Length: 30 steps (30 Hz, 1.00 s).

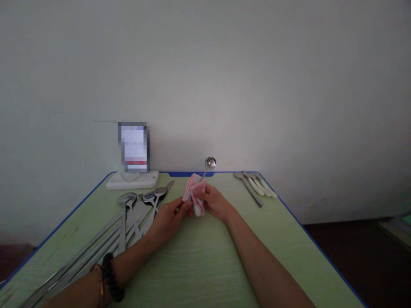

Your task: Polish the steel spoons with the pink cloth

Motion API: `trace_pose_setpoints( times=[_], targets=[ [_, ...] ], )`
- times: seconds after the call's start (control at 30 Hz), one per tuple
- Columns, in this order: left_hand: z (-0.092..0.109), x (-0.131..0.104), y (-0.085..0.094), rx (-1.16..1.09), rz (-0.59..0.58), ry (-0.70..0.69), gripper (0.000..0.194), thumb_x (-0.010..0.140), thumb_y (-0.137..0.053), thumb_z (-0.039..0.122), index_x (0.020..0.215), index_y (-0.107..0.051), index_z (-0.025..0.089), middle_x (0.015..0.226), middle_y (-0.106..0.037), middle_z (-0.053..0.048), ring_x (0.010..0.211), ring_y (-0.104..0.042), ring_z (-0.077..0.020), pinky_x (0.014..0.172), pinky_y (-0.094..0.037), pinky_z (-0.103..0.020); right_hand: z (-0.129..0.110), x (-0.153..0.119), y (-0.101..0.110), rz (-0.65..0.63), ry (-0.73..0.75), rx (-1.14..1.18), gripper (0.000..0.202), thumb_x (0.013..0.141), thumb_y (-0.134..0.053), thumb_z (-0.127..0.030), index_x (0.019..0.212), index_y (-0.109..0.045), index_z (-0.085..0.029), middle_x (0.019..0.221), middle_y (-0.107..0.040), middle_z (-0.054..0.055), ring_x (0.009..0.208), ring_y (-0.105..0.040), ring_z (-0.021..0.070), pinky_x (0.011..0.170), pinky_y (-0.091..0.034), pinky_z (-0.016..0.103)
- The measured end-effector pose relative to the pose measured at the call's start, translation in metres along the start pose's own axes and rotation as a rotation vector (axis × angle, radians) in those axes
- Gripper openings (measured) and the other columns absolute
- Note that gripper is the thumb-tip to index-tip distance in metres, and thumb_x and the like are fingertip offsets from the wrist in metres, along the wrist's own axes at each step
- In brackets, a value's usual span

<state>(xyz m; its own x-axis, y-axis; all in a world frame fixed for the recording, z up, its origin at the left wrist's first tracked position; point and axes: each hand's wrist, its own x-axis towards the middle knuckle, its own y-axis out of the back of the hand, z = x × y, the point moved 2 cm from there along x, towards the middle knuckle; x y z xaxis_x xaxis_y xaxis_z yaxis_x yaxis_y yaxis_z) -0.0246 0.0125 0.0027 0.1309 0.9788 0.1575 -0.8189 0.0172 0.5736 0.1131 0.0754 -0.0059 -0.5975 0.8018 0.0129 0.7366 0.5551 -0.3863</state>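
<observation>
Upright in front of me, a shiny metal spoon (210, 163) points its round bowl up and away, its handle running down into a pink and white cloth (193, 188). My right hand (214, 202) is closed on the cloth, which is folded around the handle. My left hand (173, 217), with a dark bead bracelet at the wrist, pinches at the lower end of the handle beside the cloth. Cloth and fingers hide most of the handle. Just left of my left hand lies a pile of metal cutlery (123, 220), with long-handled spoons and a knife (170, 185).
On the green table (199, 265), a metal spoon (248, 190) and several pieces with white handles (257, 187) lie at the right. A device with a blurred screen (135, 147) stands on a white base (132, 180) at the back left. A wall (257, 85) rises behind.
</observation>
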Motion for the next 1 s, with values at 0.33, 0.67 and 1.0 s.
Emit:
trace_pose_setpoints(
  times=[0.33, 0.67, 1.0],
  targets=[
    [0.001, 0.0, -0.001, -0.003, 0.004, 0.013, 0.038, 0.087, -0.036, 0.042, 0.069, -0.058, 0.017, 0.065, -0.063, -0.001, 0.059, -0.054, -0.0158, 0.057, -0.039, -0.024, -0.001, 0.002, 0.006, -0.026, 0.012, -0.244, 0.034, 0.061, -0.075, -0.038, 0.081, -0.056, -0.017, 0.068, -0.062, -0.003, 0.058, -0.054, 0.0099, 0.056, -0.042, 0.022],
    [0.005, -0.001, -0.001, 0.019, -0.017, 0.001, 0.038, 0.088, -0.035, 0.042, 0.067, -0.056, 0.017, 0.061, -0.06, 0.0, 0.054, -0.051, -0.0142, 0.053, -0.037, -0.023, -0.001, 0.001, 0.004, 0.0, 0.015, -0.165, 0.033, 0.058, -0.076, -0.033, 0.079, -0.056, -0.017, 0.066, -0.063, -0.002, 0.057, -0.054, 0.0105, 0.057, -0.042, 0.023],
    [0.007, -0.001, 0.001, 0.018, -0.019, -0.026, 0.038, 0.088, -0.035, 0.042, 0.068, -0.057, 0.017, 0.063, -0.062, 0.0, 0.058, -0.054, -0.0141, 0.057, -0.038, -0.022, 0.001, 0.002, 0.004, 0.005, -0.008, -0.115, 0.032, 0.06, -0.076, -0.035, 0.076, -0.057, -0.016, 0.065, -0.063, -0.002, 0.056, -0.054, 0.0101, 0.055, -0.042, 0.023]
  ],
)
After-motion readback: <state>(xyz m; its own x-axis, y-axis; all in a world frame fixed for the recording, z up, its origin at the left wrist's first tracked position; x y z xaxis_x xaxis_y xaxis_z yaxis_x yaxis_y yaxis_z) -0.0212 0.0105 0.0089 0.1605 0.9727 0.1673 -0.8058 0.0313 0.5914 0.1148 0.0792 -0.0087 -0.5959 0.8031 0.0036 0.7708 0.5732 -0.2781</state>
